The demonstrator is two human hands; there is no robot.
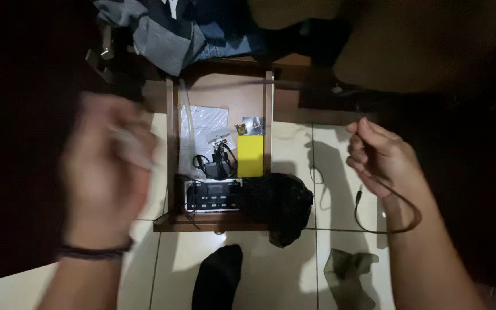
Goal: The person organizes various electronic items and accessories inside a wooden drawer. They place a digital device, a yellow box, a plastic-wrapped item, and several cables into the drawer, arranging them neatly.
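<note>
Right hand (383,155) is up at mid-right, fingers curled and pinched on a thin dark cable (394,221). The cable drops from the pinch, loops out below the wrist and comes back up to a free plug end (360,196) hanging just left of the wrist. So the cable's long run lies roughly vertical under our right hand, with the loop bulging to the right. Left hand (107,172) is motion-blurred at mid-left, fingers closed around something pale (130,146); we can't tell what it is. A dark band (93,251) sits on that wrist. Hands are well apart, with the wooden tray (171,143) between them on the tiled floor (294,270). The right hand is the only one on the cable, and the plug end lies nearer it than the left. In the tray: a small black unit with a row of knobs (213,196) at the near end, a coiled black lead (218,163) just behind it, a yellow card (250,156) to the right, clear plastic bags (205,120) further back. A black cloth (276,206) spills over the tray's near right corner. On the floor nearer us are a black sock (219,278) and an olive cloth (348,275), both apart from the tray. Crumpled clothing (167,28) lies at the far end.
</note>
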